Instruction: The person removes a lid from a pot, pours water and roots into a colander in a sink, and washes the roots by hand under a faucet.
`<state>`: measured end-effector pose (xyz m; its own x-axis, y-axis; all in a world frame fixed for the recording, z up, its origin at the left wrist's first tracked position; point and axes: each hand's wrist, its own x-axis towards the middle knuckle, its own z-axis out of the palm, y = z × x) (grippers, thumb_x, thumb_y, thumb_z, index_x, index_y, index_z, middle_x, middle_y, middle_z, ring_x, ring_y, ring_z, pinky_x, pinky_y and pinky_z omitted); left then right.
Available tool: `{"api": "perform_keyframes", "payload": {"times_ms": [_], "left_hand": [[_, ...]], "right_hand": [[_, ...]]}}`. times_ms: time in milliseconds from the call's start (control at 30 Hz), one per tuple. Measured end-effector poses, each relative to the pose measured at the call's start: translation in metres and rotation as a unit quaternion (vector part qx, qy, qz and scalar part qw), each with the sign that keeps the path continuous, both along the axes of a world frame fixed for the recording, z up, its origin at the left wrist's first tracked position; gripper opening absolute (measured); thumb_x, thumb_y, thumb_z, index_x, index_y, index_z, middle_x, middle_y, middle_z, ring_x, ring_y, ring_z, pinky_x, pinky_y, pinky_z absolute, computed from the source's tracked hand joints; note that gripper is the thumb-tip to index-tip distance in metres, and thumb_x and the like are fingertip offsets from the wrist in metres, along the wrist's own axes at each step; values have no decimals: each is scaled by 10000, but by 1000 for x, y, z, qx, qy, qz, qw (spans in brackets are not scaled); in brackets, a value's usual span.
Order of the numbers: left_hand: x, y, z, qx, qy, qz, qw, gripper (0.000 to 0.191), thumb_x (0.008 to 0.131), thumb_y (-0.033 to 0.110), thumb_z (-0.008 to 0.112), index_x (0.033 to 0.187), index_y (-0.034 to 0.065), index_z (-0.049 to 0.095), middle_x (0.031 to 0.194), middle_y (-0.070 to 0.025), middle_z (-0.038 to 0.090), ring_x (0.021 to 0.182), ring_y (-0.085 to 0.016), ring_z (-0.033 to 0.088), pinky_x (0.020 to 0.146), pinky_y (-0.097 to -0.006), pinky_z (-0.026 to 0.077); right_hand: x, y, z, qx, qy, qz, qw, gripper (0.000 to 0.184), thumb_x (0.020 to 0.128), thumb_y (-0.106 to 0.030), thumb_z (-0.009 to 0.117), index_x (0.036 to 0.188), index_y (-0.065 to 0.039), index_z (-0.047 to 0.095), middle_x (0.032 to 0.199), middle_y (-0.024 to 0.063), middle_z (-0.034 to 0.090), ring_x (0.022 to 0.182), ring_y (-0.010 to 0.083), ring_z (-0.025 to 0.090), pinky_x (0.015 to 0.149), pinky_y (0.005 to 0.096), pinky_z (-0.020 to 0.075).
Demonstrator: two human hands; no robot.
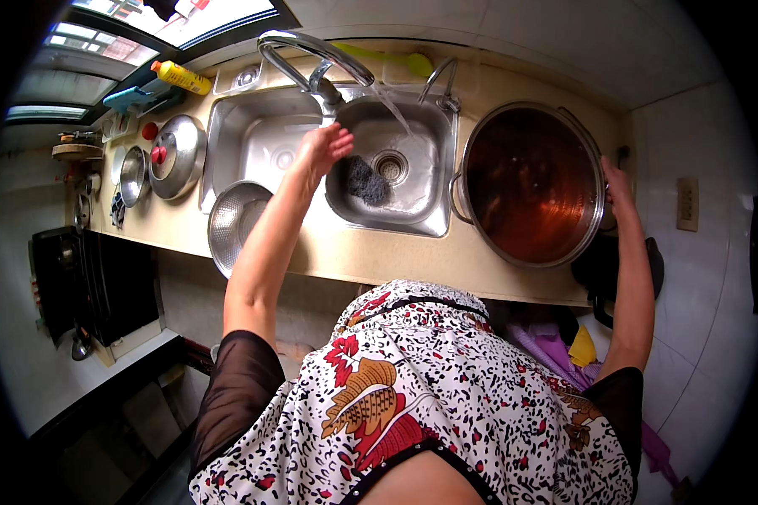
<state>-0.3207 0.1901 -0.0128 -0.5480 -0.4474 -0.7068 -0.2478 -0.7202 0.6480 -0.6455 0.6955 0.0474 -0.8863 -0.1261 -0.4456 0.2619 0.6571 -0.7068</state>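
My left hand is held over the divider of a two-basin steel sink, just below the chrome faucet. It holds nothing, and its fingers are slightly curled. Water runs from the spout into the right basin. A dark grey scouring pad lies in that basin, left of the drain strainer. My right hand grips the right side of a large steel pot, around its handle. Inside, the pot looks reddish brown; whether that is liquid or a reflection I cannot tell.
A perforated steel colander overhangs the counter's front edge, partly behind my left forearm. Left of the left basin stand a domed lid and a steel bowl. A small tap rises behind the right basin. Tiled wall bounds the right.
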Motion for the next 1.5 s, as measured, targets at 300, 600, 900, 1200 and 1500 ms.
{"api": "perform_keyframes", "payload": {"times_ms": [300, 600, 900, 1200, 1500], "left_hand": [[73, 157, 50, -103, 69, -207, 971, 351, 898, 297, 480, 1110, 18, 466, 1005, -95, 541, 836, -139, 578, 663, -286, 502], [8, 225, 74, -154, 116, -206, 959, 371, 920, 371, 409, 899, 10, 494, 664, -4, 472, 474, -66, 454, 383, -200, 379], [-5, 214, 53, -245, 9, -190, 951, 462, 886, 329, 475, 576, -3, 560, 464, -13, 441, 451, -93, 398, 443, -269, 309], [13, 222, 43, -164, 44, -92, 981, 467, 898, 346, 462, 535, 54, 492, 408, 37, 367, 321, -50, 267, 328, -221, 163], [28, 219, 40, -95, 36, -58, 993, 455, 895, 365, 455, 544, 76, 478, 388, 49, 306, 296, -56, 219, 308, -233, 128]], "right_hand": [[4, 5, 3, -31, 8, -17, 999, 454, 783, -505, 576, 631, -78, 542, 509, -33, 436, 366, 72, 365, 328, 230, 242], [15, 3, -9, -49, 55, -60, 996, 393, 787, -445, 608, 643, -80, 585, 479, -40, 442, 331, 65, 360, 308, 245, 230], [39, 1, 21, 48, 69, -21, 996, 482, 748, -498, 631, 648, -27, 607, 530, -16, 478, 401, 82, 371, 377, 255, 288], [40, -3, 27, -52, 67, -14, 996, 454, 797, -392, 622, 523, -41, 532, 487, -28, 436, 403, 65, 331, 373, 271, 240], [37, -27, 54, -29, 50, 56, 997, 401, 813, -376, 610, 627, -22, 613, 526, -18, 513, 392, 58, 397, 353, 236, 273]]}}
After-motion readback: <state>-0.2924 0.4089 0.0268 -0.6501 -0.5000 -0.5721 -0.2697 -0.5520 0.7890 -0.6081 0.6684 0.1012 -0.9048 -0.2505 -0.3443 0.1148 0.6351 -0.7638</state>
